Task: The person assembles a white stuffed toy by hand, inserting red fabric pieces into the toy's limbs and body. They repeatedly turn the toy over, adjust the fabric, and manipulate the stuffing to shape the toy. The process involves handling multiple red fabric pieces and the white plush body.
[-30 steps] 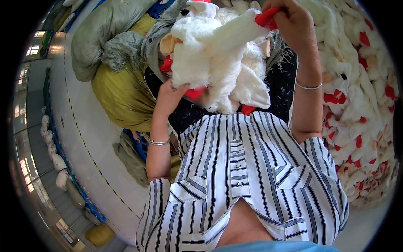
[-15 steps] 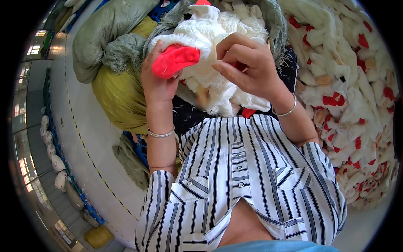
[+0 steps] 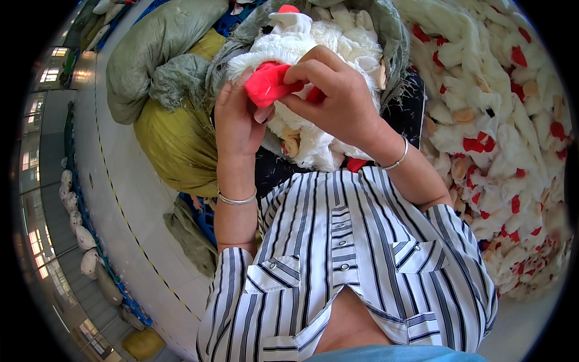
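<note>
The red fabric piece [image 3: 265, 85] is held above the white plush pile [image 3: 316, 142], nearer the grey-green sack's [image 3: 396, 54] left rim than its right. The left hand's [image 3: 236, 120] grip clasps its left side; the right hand's [image 3: 341, 93] pinches its right end. Light, even tension should suit soft cloth.

A pale, smooth floor [image 3: 145, 208] with faint seams spreads along the left, bowed by the lens. A thin black-and-yellow line [image 3: 117, 204] runs down it. Farther left, past a blue border [image 3: 137, 311], lies a dim grey strip with bright, pane-like patches [image 3: 37, 244]; windows or reflections, it is unclear which. Near the top, a warm glare [image 3: 84, 71] lights the floor.
</note>
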Available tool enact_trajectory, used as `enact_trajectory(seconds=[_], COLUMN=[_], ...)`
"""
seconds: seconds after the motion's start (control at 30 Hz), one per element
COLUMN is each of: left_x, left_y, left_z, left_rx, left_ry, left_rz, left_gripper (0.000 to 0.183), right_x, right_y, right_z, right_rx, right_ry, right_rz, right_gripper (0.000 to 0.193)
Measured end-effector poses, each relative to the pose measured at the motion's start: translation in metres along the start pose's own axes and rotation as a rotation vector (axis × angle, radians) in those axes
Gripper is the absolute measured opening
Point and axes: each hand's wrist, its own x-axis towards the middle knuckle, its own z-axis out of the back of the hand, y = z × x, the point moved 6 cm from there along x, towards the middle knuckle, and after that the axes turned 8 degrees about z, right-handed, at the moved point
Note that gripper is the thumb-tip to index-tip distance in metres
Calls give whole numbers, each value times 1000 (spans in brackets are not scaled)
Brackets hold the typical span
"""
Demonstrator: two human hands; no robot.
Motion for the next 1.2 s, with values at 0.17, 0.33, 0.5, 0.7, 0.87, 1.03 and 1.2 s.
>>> enact_trajectory(seconds=[0.17,0.33,0.5,0.7,0.87,1.03,1.2], left_x=[-3,-6,-21,-24,-24,-24,-28], left_y=[3,4,-29,-10,-5,-4,-7], left_z=[-2,-1,6,-13,-6,-3,-4], left_rx=[101,440,757,937,788,788,860], left_ry=[-81,-65,-184,-2,-90,-53,-6], left_rz=[-23,1,-560,-499,-484,-543,-561], left_gripper=[33,24,33,43,20,15,16], right_x=[-4,-3,-7,-7,-12,-14,-14], right_y=[-7,-1,-9,-7,-6,-20,-27], right_z=[-4,-1,2,2,1,-7,-8], right_rx=[-16,1,28,164,214,379,476], right_ry=[27,-15,-24,-101,-93,10,342], right_rz=[-78,63,4,-38,37,-115,-490], right_gripper=[22,17,17,20,18,13,9])
